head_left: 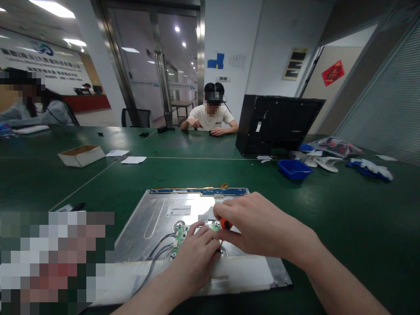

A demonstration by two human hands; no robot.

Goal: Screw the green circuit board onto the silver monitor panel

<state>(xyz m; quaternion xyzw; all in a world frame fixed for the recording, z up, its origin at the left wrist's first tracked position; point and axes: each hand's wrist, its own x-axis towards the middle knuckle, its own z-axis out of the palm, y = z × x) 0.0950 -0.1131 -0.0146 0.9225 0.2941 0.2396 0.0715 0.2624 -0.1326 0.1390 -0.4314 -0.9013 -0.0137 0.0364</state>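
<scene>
A silver metal display panel lies flat on the green table in front of me, with a blue circuit strip along its far edge. A small green circuit board with grey cables sits on the panel. My left hand rests on the panel beside that board, fingers curled against it. My right hand grips a screwdriver with an orange handle, its tip pointing down at the panel near my left fingers.
A black monitor casing stands at the back right, with a blue tray and gloves near it. A cardboard box and papers lie at left. A person sits across the table; another sits far left.
</scene>
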